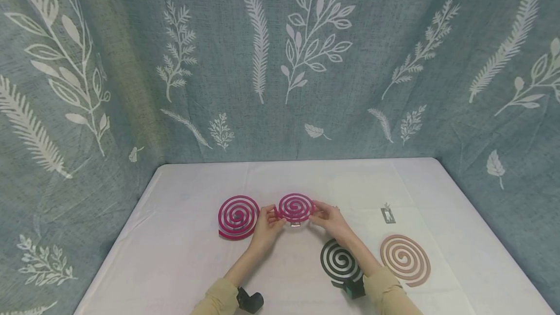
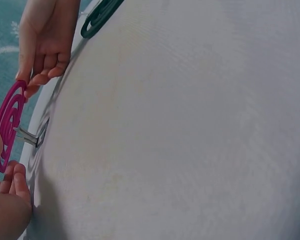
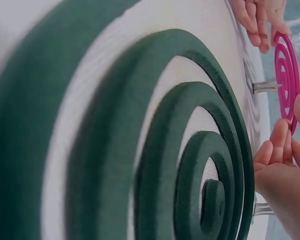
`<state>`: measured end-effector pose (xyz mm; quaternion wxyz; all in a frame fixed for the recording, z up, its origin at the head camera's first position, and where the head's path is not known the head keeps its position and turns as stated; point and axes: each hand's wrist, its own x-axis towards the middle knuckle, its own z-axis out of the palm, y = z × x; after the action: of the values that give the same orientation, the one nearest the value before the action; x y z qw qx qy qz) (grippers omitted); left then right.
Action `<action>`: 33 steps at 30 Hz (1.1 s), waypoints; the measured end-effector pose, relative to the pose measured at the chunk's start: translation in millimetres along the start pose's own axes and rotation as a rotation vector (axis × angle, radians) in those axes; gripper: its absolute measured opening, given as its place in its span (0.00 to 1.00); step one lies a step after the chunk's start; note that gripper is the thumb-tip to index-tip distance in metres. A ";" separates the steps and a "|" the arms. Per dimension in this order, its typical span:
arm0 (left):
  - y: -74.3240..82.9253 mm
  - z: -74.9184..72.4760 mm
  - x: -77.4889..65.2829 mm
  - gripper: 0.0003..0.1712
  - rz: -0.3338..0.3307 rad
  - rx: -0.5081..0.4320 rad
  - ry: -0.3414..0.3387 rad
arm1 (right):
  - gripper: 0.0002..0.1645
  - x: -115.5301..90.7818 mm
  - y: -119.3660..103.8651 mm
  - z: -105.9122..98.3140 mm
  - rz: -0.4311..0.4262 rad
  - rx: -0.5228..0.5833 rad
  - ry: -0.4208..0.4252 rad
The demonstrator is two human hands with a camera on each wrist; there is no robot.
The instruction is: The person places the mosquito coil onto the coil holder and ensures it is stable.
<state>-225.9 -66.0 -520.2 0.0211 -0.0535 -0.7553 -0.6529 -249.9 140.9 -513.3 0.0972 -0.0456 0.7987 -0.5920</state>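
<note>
A pink mosquito coil [image 1: 295,206] is held level between both hands, over a small metal stand [image 1: 295,224]. My left hand [image 1: 267,230] pinches its left edge, and my right hand [image 1: 331,221] pinches the opposite edge. Seen from the left wrist, the upright prongs [image 2: 27,136] of the stand reach up close to the coil's middle. The right wrist view has the same pink coil [image 3: 286,77] between thumbs and fingers. Beside my left hand sits another pink coil [image 1: 238,216], a darker shade, while a green coil [image 1: 341,259] lies near my right forearm.
To the right, a brown coil [image 1: 403,258] lies on the white tablecloth [image 1: 175,266]. Behind it is a flat metal stand [image 1: 388,215] with a raised tip. A leaf-patterned blue-green curtain [image 1: 271,125] hangs along the table's back and sides. The green coil [image 3: 160,120] fills much of the right wrist view.
</note>
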 end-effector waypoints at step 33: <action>-2.8 -0.6 -2.0 0.30 -0.036 0.019 -0.031 | 0.34 0.4 6.6 -0.6 -0.013 0.017 -0.014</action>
<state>-224.3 -67.1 -523.1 -0.0017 -0.0498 -0.7625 -0.6451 -250.1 143.3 -519.4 0.0994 -0.0541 0.7926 -0.5992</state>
